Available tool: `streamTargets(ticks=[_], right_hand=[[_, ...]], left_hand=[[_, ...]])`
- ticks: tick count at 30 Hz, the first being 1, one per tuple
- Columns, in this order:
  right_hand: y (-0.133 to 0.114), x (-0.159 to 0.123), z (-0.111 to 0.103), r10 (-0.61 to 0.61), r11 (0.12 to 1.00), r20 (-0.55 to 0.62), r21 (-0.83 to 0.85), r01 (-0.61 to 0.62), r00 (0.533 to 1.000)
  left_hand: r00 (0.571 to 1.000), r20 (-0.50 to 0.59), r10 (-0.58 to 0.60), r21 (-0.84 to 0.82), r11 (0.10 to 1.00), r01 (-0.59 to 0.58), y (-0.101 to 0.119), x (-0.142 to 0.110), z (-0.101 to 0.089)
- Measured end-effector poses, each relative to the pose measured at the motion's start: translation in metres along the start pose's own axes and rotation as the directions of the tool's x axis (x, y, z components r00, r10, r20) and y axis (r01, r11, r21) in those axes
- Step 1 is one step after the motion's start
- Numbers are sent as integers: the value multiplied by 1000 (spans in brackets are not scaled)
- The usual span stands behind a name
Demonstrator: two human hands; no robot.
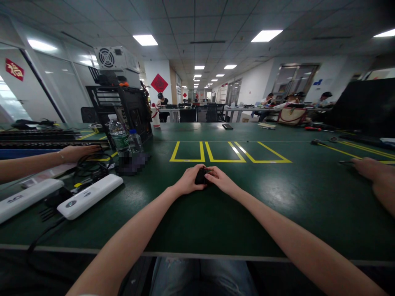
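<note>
Small black object (200, 176): one, at the grip, above the green tabletop (268, 213); any marking on it too small to read. Left hand (189, 181): fingers and thumb closed around its left side. Right hand (218, 178): fingertips together against its right side.

Writing: red sign (14, 69), far left beyond the grip, gold character 福. Green-labelled bottle (119, 135), left of and beyond the grip, white cap, label text illegible. White bar-shaped device (92, 199), left of the grip, dark round mark, unreadable.

Containers: blue-capped bottle (135, 143), clear, beside the green-labelled one; contents of both indistinct. Handbag (292, 115), far right beyond the grip, contents hidden.

Edges: tabletop's near edge nearer the wearer than the grip; green surface spans between, and rightward to another person's hand (367, 167). Yellow tape outlines (187, 160), three, just beyond the grip.
</note>
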State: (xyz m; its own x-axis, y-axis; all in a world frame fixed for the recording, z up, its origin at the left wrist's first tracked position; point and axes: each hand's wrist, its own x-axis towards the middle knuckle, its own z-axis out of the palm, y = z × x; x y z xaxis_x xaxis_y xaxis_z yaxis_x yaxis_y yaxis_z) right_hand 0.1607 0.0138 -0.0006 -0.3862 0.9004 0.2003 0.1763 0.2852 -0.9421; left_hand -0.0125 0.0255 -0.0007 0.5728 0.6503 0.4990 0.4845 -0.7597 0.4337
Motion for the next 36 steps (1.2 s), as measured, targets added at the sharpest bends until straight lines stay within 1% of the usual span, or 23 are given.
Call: streamTargets(ticks=[2, 5, 8, 14, 18, 22, 24, 30, 36], right_hand=[[2, 1, -1, -6, 1000, 15, 1, 6, 1000], [1, 0, -1, -53, 998, 38, 20, 52, 998], [-2, -2, -1, -96, 995, 22, 38, 95, 995], [-2, -1, 1, -40, 999, -24, -10, 40, 999], [0, 0, 0, -11, 1000, -2, -3, 11, 1000], [-3, -4, -2, -60, 998, 68, 1, 60, 996], [-5, -6, -2, -93, 996, 84, 23, 91, 992], [-6, -4, -1, -117, 993, 5, -5, 117, 993], [1, 2, -1, -54, 998, 5, 19, 54, 999]], left_hand=[[1000, 0, 5, 4, 1000, -5, -1, 0, 0], [1000, 0, 17, 16, 1000, -17, -1, 0, 0], [1000, -9, 17, 27, 1000, -16, -1, 0, 1], [1000, 12, 4, 12, 1000, -4, 1, 0, -1], [1000, 14, -2, 11, 1000, 2, 2, -1, -2], [1000, 19, 15, 12, 1000, -15, 2, -1, -2], [1000, 18, 22, 15, 1000, -22, 1, -1, -2], [1000, 8, 23, 20, 1000, -23, 0, -1, -1], [1000, 0, 27, 26, 999, -27, -2, 0, 1]])
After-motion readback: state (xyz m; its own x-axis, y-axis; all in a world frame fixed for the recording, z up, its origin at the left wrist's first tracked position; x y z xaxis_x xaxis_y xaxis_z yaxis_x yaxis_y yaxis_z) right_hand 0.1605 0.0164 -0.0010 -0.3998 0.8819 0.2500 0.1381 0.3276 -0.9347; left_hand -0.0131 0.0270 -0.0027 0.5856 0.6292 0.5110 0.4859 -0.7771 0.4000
